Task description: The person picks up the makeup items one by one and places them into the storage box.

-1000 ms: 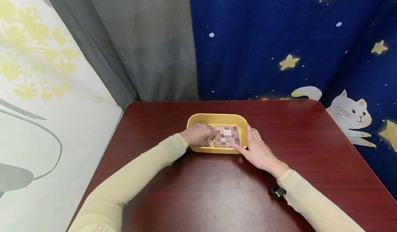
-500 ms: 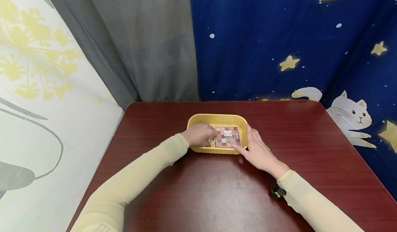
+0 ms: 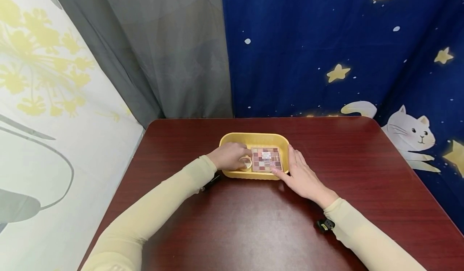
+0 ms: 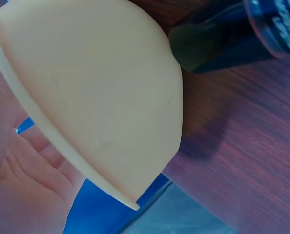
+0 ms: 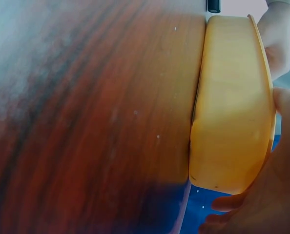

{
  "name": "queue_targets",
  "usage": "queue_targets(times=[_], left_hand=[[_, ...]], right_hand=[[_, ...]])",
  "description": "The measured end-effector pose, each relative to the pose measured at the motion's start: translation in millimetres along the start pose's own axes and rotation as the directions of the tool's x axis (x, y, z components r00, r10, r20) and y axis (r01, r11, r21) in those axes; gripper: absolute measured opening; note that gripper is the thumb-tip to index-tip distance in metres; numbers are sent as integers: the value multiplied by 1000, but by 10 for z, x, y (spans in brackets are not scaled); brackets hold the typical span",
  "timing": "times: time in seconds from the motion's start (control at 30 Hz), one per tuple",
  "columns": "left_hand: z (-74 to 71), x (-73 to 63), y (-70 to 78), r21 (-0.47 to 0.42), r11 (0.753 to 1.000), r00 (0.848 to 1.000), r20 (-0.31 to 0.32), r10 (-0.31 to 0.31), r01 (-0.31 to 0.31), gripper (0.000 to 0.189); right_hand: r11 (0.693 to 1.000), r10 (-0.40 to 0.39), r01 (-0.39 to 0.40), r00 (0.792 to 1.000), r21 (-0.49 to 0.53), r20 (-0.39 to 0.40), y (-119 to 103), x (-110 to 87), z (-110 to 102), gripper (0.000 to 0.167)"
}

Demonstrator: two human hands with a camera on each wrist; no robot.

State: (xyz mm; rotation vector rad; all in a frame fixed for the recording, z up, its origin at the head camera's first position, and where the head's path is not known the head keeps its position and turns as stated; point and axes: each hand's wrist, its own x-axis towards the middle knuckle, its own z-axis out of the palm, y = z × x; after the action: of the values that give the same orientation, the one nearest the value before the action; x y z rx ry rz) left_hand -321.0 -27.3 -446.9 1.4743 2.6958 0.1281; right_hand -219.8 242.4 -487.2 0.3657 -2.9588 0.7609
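Note:
In the head view a yellow plastic basket (image 3: 255, 176) stands on the table. An eyeshadow palette (image 3: 266, 160) with a checked pink and brown lid lies flat in its right part. Beside it, at the palette's left edge, is a round flat thing with a pale gold rim (image 3: 247, 163). My left hand (image 3: 229, 156) reaches over the basket's left side, its fingers and thumb round that thing; part of it is hidden. My right hand (image 3: 303, 179) rests against the basket's right end, fingers straight along the outside, thumb over the front rim.
A dark cylinder (image 4: 218, 41) sits against the basket's outer wall in the left wrist view. The red-brown table (image 3: 253, 222) ends at a grey curtain (image 3: 181, 53) and a blue star-printed curtain (image 3: 290, 53).
My left hand has drawn slightly to the left, and more of the round thing shows beside the palette. The right hand and the basket have stayed in place.

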Motion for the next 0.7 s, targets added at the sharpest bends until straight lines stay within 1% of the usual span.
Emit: queue_targets(times=[0.2, 0.3, 0.5, 0.7], left_hand=[[-17, -55, -14, -11, 999, 999, -20, -32, 32, 25], [-28, -87, -10, -24, 999, 998, -41, -43, 42, 25], [-78, -184, 5, -79, 995, 993, -101, -68, 60, 29], [-130, -272, 7, -102, 991, 988, -122, -99, 86, 33]], right_hand=[[1000, 8, -8, 1000, -1, 4, -9, 2, 2, 110], [1000, 7, -7, 1000, -2, 1, -12, 2, 3, 110], [1000, 0, 0, 1000, -6, -3, -9, 8, 9, 110], [1000, -3, 3, 1000, -8, -8, -11, 10, 11, 110]])
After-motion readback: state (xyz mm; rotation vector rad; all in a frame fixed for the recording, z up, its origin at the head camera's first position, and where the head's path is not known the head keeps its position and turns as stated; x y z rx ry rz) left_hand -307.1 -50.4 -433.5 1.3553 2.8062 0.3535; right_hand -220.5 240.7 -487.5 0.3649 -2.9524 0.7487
